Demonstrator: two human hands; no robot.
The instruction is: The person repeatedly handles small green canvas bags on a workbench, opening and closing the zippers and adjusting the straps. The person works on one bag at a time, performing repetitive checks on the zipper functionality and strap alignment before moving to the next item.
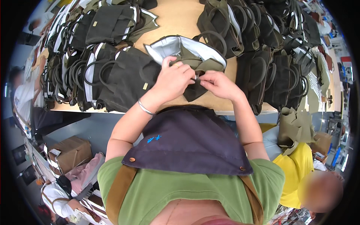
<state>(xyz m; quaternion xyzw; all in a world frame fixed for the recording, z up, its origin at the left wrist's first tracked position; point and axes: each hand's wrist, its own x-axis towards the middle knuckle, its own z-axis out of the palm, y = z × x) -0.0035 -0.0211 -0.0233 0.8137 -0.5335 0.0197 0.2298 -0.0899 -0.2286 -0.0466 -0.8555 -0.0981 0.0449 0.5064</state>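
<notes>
A dark olive bag (193, 92) lies in front of me on the table, its mouth spread wide and its pale grey lining (169, 46) turned to view. My left hand (173, 79), with a silvery bangle on the wrist, is closed on the near edge of the bag. Facing it, my right hand (221, 85) pinches the same edge between thumb and fingers. A small shiny piece (196, 77) shows between the two sets of fingertips; its kind is too small to tell. The fingers partly cover the fabric they grip.
Dark handbags (127, 73) with looped handles crowd the wooden table (176, 17) on the left. More bags (255, 75) stand in rows on the right. A person in yellow (296, 172) is close at my lower right. Another person (24, 99) stands at the far left. A cardboard box (71, 152) sits lower left.
</notes>
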